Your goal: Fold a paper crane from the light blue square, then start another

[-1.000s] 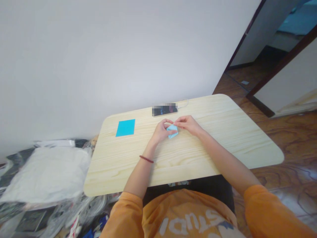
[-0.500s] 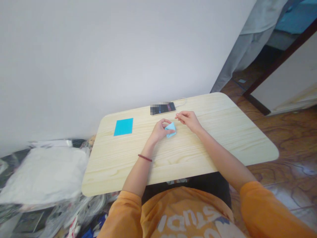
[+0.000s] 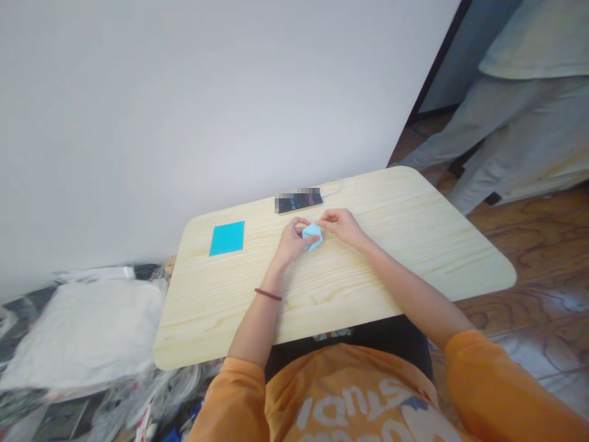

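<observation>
A small folded piece of light blue paper sits just above the table, pinched between my hands. My left hand holds its left side with thumb and fingers. My right hand comes in from the right, fingertips on its upper corner. Part of the fold is hidden by my fingers. A flat square sheet of cyan paper lies on the pale wood-grain table to the left of my hands. A dark red bead bracelet circles my left wrist.
A smartphone with a cable lies near the table's far edge, against a white wall. Plastic-wrapped white bundles are heaped on the floor at left. A person in pale clothes stands at upper right on the wooden floor.
My right hand has moved back onto the folded paper after being apart from it half a second ago. A person in pale clothes has come into view at upper right.
</observation>
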Tool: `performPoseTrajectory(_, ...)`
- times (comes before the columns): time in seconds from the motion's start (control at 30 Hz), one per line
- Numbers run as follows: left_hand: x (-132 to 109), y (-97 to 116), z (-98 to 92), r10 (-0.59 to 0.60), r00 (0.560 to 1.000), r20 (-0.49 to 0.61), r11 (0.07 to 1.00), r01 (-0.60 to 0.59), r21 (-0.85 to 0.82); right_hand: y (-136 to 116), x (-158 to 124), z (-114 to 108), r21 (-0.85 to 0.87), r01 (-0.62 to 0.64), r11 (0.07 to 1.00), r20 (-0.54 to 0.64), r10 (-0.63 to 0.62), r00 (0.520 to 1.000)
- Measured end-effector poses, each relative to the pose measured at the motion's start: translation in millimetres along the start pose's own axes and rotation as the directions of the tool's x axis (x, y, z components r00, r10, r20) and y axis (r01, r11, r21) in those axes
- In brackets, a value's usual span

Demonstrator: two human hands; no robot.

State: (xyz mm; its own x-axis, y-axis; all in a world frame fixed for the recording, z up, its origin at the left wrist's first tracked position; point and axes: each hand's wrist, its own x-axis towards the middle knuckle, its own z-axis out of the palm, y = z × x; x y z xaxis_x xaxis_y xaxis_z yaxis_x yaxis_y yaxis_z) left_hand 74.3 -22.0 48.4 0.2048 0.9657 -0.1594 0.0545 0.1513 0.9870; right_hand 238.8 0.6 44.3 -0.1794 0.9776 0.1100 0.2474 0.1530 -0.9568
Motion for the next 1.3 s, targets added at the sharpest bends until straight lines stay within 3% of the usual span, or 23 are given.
performPoseTrajectory(0.3,2.9,-2.3,2.3,0.033,0.996,-0.085,0.999,-0.035,-0.023,1.4,-0.9,2.9,-0.024,0.036,0.999,0.043,-0.035,0.998)
performPoseTrajectory(0.5,1.9,0.6,3.4,0.046,0.991,-0.127,0.998,-0.052,-0.041,-0.7,-2.1,4.6,-0.150,0.076,0.986,-0.006,-0.078,0.997)
performPoseTrajectory(0.7,5.2,-3.8,2.2,0.094,0.976,-0.196,0.994,-0.104,-0.038,0.4,-2.0,5.4,-0.074,0.087,0.993,0.063,-0.082,0.995)
performPoseTrajectory(1.3,3.6,0.8,4.2,0.148,0.946,-0.290,0.986,-0.164,-0.032,4.2,-1.5,8.0,-0.126,0.082,0.989,0.084,-0.071,0.994)
